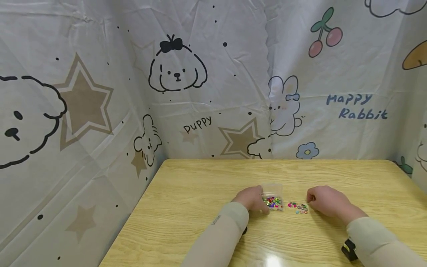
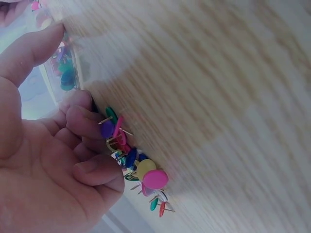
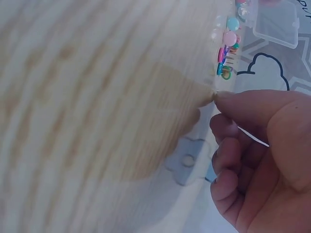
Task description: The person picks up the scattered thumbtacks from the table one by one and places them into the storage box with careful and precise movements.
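Note:
A small clear plastic box (image 1: 278, 210) with its lid (image 1: 272, 190) raised stands on the table, full of colorful thumbtacks (image 1: 271, 202). My left hand (image 1: 251, 197) grips its left side, thumb on the near side, fingers curled. In the left wrist view more thumbtacks (image 2: 146, 170) lie by the curled fingers, points showing. To the right of the box several loose thumbtacks (image 1: 298, 207) are scattered. Just beyond them my right hand (image 1: 328, 201) touches the tabletop, with thumb and index tips together and the other fingers curled. No tack shows between those tips.
The light wood table (image 1: 186, 207) reaches back to a printed cloth (image 1: 213, 74), which also hangs along the left. A black wrist strap (image 1: 349, 249) sits below the right sleeve (image 1: 370, 237).

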Tool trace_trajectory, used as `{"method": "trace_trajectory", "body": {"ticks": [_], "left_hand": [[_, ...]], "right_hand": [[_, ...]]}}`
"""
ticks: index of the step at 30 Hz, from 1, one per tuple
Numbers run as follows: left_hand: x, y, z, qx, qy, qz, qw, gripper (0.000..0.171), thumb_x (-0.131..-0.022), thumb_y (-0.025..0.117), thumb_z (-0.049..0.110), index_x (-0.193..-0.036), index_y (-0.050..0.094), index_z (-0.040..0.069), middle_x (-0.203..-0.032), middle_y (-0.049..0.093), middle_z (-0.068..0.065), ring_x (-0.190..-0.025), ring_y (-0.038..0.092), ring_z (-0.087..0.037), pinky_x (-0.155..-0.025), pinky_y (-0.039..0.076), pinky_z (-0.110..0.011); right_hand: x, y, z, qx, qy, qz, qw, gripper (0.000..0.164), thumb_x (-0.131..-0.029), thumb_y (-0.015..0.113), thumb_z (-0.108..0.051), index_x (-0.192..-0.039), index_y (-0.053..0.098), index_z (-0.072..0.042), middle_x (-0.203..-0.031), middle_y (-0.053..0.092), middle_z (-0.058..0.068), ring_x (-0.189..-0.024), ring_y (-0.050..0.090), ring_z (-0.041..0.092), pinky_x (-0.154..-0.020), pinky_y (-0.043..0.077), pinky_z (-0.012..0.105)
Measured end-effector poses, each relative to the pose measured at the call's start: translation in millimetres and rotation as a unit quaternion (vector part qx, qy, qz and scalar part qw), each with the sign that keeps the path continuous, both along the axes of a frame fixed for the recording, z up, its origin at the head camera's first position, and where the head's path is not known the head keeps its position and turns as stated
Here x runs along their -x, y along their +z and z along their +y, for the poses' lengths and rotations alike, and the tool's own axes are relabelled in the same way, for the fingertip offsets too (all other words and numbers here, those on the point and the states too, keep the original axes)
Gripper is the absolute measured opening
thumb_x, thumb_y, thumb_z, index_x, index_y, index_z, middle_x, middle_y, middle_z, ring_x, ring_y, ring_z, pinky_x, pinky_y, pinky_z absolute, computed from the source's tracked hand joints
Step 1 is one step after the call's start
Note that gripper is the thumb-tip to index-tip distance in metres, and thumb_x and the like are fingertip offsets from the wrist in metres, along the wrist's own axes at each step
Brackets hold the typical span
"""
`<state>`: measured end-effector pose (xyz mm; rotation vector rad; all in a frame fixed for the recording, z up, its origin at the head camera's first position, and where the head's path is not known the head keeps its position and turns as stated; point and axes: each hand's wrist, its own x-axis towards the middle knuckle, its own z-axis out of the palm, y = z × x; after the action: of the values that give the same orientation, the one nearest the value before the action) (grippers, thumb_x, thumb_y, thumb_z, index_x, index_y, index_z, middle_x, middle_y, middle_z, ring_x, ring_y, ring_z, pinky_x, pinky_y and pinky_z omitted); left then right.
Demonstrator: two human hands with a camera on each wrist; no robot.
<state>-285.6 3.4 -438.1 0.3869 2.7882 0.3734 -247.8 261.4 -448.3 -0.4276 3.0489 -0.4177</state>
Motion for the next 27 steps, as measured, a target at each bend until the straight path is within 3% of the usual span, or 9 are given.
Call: {"method": "trace_trajectory", "body": {"ticks": [8,15,20,27], "left_hand": [[0.3,-0.9,0,-0.002,0.003,-0.004,1.0,0.043,-0.067,0.083,0.034,-0.096,0.056,0.02,-0.078,0.055,0.006,-0.066,0.049,-0.015,-0.061,0.045,-0.031],[1.8,-2.6,1,-0.003,0.0,-0.005,1.0,0.042,-0.067,0.083,0.034,-0.094,0.055,0.021,-0.078,0.055,0.006,-0.066,0.049,-0.015,-0.06,0.044,-0.031],[2.9,-3.0,0,-0.011,0.0,-0.01,0.9999,0.043,-0.066,0.083,0.034,-0.095,0.055,0.021,-0.078,0.055,0.006,-0.067,0.048,-0.015,-0.061,0.043,-0.031],[3.2,-1.7,-1,-0.018,-0.005,-0.013,0.9997,0.047,-0.065,0.083,0.033,-0.102,0.057,0.019,-0.079,0.056,0.005,-0.067,0.048,-0.015,-0.06,0.043,-0.031]], "right_hand": [[0.6,-1.3,-2,0.005,-0.001,0.02,1.0,0.014,-0.084,0.06,-0.012,-0.074,0.058,-0.022,-0.07,0.054,-0.007,-0.062,0.044,0.012,-0.058,0.04,0.035],[4.9,2.3,-21,0.033,0.012,0.041,0.999,0.014,-0.086,0.056,-0.012,-0.075,0.058,-0.021,-0.066,0.053,-0.009,-0.056,0.044,0.009,-0.056,0.039,0.033],[5.3,5.4,-44,0.074,0.025,0.019,0.997,0.014,-0.088,0.055,-0.011,-0.077,0.059,-0.018,-0.063,0.054,-0.01,-0.049,0.047,0.007,-0.054,0.042,0.032],[9.5,3.5,-67,0.068,0.047,0.038,0.996,0.012,-0.085,0.059,-0.011,-0.078,0.063,-0.02,-0.068,0.054,-0.009,-0.058,0.044,0.009,-0.057,0.042,0.032]]}}
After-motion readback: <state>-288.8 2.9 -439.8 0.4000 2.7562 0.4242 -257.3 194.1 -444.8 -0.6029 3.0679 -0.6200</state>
